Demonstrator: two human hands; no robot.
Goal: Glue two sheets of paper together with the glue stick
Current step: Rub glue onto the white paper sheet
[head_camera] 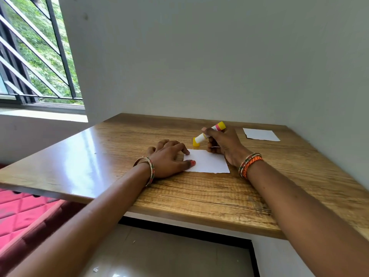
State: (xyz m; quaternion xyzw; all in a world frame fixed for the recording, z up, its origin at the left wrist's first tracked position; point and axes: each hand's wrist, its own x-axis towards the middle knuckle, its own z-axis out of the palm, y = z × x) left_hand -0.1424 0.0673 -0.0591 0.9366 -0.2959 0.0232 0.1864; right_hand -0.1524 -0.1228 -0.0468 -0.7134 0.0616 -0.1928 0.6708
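Left hand [168, 156] lies flat, fingers spread; right hand [221, 142] is raised, fingers curled closed

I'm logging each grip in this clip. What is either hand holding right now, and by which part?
The right hand holds the glue stick around its middle. The left hand only presses the near paper flat.

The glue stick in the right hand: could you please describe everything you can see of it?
The glue stick is a slim tube, white toward its lower left end, with a pink band and a yellow end at upper right. It slants, gripped mid-body by the right hand. Its lower end sits at a yellow cap on the wooden table; whether they touch is unclear.
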